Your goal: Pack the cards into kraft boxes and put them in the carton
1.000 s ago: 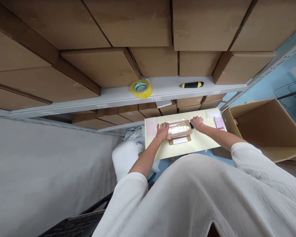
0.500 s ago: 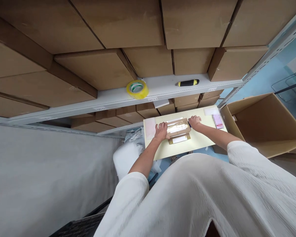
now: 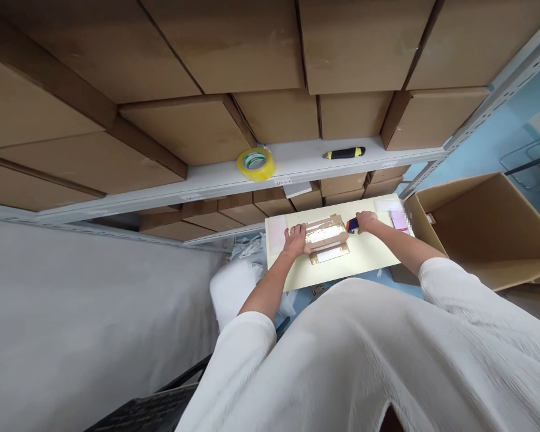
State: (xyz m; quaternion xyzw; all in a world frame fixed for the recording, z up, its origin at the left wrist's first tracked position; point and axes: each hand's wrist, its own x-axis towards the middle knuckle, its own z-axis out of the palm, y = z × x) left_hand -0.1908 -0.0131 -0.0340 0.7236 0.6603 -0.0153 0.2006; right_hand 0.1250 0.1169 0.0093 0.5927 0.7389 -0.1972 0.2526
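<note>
Toward the far edge of the counter [image 3: 373, 255], about midway along it, a small cardboard box [image 3: 327, 233] lies with glossy clear tape across its top, and a flat brown piece with a white label [image 3: 329, 255] touches its near side. The left hand [image 3: 296, 239] rests on the box's left end as it did half a second ago, its fingers [image 3: 302, 231] laid flat and slightly spread over the top. The right hand [image 3: 368, 221] is what has changed: earlier it sat against the box's right end, and now it has drawn off toward the far right corner of the counter, so a gap shows between it and the box. In that gap is a small blue and orange object [image 3: 352, 224], more exposed than before; the right fingers curl over it, though the grip itself is too small to make out. The box has kept its place on the counter. A pink sheet [image 3: 276, 233] lies by the counter's left edge. On the white shelf [image 3: 297, 171] beyond the far edge, a yellow tape roll [image 3: 256, 164] and a black and yellow knife [image 3: 344, 153] sit where they were, and an open carton [image 3: 481, 231] stands off the right edge.
</note>
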